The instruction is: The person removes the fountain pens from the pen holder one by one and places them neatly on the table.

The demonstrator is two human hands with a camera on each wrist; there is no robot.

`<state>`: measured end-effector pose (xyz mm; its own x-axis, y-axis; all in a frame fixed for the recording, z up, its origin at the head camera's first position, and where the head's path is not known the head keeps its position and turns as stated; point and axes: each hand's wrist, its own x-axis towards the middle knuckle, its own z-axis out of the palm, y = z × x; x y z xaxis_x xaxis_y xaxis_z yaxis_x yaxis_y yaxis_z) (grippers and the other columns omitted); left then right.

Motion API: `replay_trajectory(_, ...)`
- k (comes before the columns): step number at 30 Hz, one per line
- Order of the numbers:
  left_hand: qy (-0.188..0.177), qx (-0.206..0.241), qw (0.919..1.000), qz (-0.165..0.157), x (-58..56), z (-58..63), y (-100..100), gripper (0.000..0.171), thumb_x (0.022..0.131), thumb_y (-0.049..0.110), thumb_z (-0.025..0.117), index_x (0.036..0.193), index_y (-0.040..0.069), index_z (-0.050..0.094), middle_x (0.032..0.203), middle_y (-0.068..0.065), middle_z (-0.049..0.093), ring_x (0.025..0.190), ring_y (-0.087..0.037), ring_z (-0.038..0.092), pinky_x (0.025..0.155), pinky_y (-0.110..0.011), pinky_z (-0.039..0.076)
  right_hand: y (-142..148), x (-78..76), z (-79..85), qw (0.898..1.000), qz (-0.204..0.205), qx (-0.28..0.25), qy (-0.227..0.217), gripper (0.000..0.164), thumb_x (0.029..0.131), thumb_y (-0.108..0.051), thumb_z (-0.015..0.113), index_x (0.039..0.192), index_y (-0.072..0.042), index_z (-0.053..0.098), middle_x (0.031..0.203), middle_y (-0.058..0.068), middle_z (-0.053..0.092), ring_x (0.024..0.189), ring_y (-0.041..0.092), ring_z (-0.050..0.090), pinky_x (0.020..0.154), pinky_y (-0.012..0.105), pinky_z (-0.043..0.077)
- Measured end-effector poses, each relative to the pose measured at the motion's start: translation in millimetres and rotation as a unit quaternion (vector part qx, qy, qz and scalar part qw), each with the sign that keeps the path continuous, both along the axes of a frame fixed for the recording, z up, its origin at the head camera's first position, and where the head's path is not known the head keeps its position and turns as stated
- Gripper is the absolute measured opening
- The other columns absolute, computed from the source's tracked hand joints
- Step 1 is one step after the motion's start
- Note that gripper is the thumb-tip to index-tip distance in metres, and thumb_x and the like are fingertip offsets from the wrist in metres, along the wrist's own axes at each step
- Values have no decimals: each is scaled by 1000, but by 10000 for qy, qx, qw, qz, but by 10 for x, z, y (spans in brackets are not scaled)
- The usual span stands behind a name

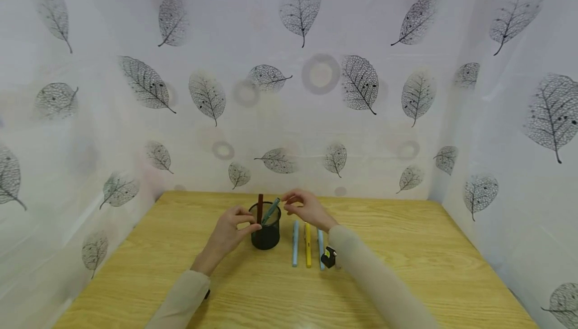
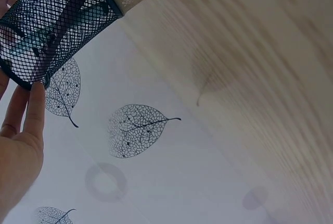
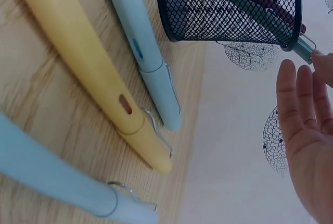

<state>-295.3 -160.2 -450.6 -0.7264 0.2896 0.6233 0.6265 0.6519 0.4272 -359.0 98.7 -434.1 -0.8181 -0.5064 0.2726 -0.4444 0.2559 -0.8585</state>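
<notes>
A black mesh pen holder (image 1: 265, 236) stands upright on the table. My left hand (image 1: 230, 231) grips it near its rim, with fingers and thumb on either side. Inside lean a dark red pen (image 1: 260, 208) and a green pen (image 1: 271, 211), both seen through the mesh in the wrist views. My right hand (image 1: 308, 208) is at the top end of the green pen; in the right wrist view the thumb is at that end while the other fingers (image 3: 294, 112) extend fairly straight, away from it.
Right of the holder, a light blue pen (image 1: 295, 243), a yellow pen (image 1: 308, 246) and another light blue pen (image 1: 320, 249) lie side by side on the wooden table (image 1: 397, 269). The right forearm passes over the rightmost pen. Leaf-patterned curtains (image 1: 289, 118) enclose the back and sides.
</notes>
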Motion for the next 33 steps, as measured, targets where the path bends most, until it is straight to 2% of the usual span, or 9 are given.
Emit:
replay_trajectory(3, 24, 17, 10000, -4, -3, -8, -5, 10, 75, 23, 84, 79, 17, 77, 91, 2, 64, 87, -16, 62, 75, -34, 55, -54, -47, -48, 9999, -79, -53, 104, 28, 98, -9, 61, 125, -13, 61, 129, 14, 59, 109, 29, 63, 87, 51, 55)
replay_trajectory(7, 50, 64, 10000, -36, 7, -17, -14, 11, 75, 22, 84, 80, 16, 78, 91, 2, 63, 85, -15, 61, 73, -33, 54, -132, -39, -61, 9998, -143, 94, 104, 42, 100, -8, 57, 139, -22, 52, 142, 3, 51, 112, 25, 62, 85, 48, 56)
replay_trajectory(11, 107, 71, 9999, -71, 18, -31, -23, 11, 75, 21, 84, 82, 14, 79, 90, 2, 63, 83, -14, 60, 72, -31, 54, -197, -16, -50, 9996, -19, 238, 168, 47, 101, -7, 54, 146, -19, 46, 148, 2, 47, 113, 27, 61, 83, 46, 57)
replay_trajectory(16, 154, 33, 9998, -83, 21, -37, -24, 12, 75, 21, 84, 82, 14, 79, 91, 2, 63, 84, -14, 61, 72, -32, 54, -236, -18, -50, 9987, 8, 324, 401, 37, 101, -5, 54, 137, -9, 56, 138, 8, 57, 109, 27, 62, 80, 44, 58)
replay_trajectory(21, 125, -5, 9999, -46, 14, -27, -19, 11, 76, 24, 84, 81, 16, 78, 92, 3, 64, 85, -14, 61, 73, -33, 54, -237, -19, -59, 9984, -123, 288, 472, 29, 98, -6, 60, 126, -11, 64, 126, 10, 63, 104, 23, 62, 81, 48, 57)
replay_trajectory(28, 125, -13, 9999, -44, -8, -21, -18, 12, 75, 23, 85, 81, 15, 78, 91, 0, 64, 85, -15, 61, 73, -34, 54, -255, -24, -85, 9966, -428, 242, 667, 24, 96, -18, 65, 120, -17, 62, 112, 4, 66, 99, 16, 63, 73, 28, 57)
replay_trajectory(30, 160, -11, 9999, -48, -19, -24, -18, 13, 74, 23, 85, 80, 15, 78, 91, 0, 64, 85, -15, 60, 73, -34, 53, -262, -20, -90, 9956, -488, 209, 766, 19, 96, -19, 65, 114, -17, 59, 107, 2, 66, 97, 15, 63, 71, 28, 57)
replay_trajectory(33, 194, -2, 9998, -64, -29, -20, -15, 13, 74, 23, 85, 80, 15, 78, 90, 1, 64, 84, -15, 60, 73, -33, 53, -265, -6, -80, 9940, -485, 161, 971, 8, 99, -15, 60, 106, -13, 58, 106, 4, 63, 94, 17, 63, 71, 35, 58)
